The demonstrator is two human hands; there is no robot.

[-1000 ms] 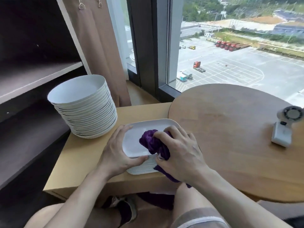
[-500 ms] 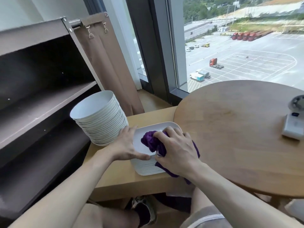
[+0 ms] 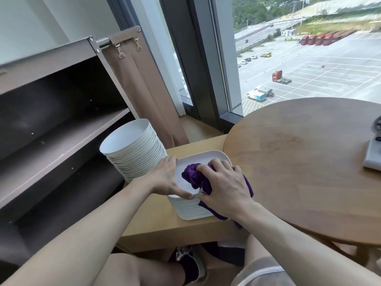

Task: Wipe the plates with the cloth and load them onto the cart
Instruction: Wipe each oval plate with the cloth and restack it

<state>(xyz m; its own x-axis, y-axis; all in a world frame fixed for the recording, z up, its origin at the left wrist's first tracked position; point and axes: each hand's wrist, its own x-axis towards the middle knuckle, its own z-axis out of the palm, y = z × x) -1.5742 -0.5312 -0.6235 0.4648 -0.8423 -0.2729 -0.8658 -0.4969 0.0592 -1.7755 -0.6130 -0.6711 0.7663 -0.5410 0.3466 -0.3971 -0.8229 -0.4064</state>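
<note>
A stack of white square plates (image 3: 190, 209) sits on the low light-wood table (image 3: 156, 219). My left hand (image 3: 168, 178) grips the left rim of the top square plate (image 3: 203, 158), thumb on its near edge. My right hand (image 3: 223, 187) holds a bunched purple cloth (image 3: 194, 175) pressed onto that plate's surface. A tall stack of round white plates (image 3: 135, 150) stands to the left, beside the grey cart (image 3: 53, 129) with its dark shelves.
A round wooden table (image 3: 305, 162) overlaps the low table on the right, with a white device (image 3: 374, 155) at its right edge. A brown curtain (image 3: 142, 89) hangs behind the round plates. Big windows lie beyond. My knees and a shoe show below.
The view has tilted up and shifted left, showing more of the cart. My right hand with the cloth has moved slightly on the top plate; my left hand keeps its grip on the rim.
</note>
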